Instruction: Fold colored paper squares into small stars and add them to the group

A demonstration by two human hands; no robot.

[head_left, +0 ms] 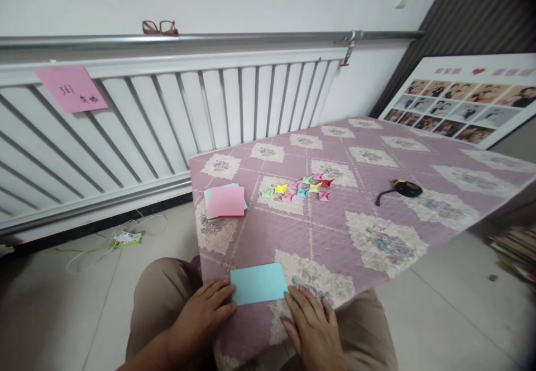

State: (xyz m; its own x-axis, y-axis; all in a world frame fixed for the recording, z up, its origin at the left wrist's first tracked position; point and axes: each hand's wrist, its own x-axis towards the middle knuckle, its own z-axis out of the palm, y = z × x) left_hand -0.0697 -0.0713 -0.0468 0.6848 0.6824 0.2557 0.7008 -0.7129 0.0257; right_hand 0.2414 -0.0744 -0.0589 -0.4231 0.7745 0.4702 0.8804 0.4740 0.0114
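Observation:
A light blue rectangle of paper (259, 284) lies flat near the front edge of the table. My left hand (205, 310) rests at its left edge, fingers stretched out with their tips touching the paper's side. At the right edge lies my right hand (312, 323), its fingers extended and apart, fingertips at the paper's lower right corner. Farther back on the left is a stack of coloured paper (226, 201) with a pink sheet on top. Several small folded paper pieces (302, 192) in pink, yellow, green, blue and red sit in a cluster behind the blue paper.
A purple floral cloth (330, 228) covers the table. A coiled black cable (408, 189) lies on its right side. Behind stands a white radiator (251, 103) with a pink note (72, 89); eyeglasses (160, 28) rest on the pipe. A photo board (464, 100) leans at right.

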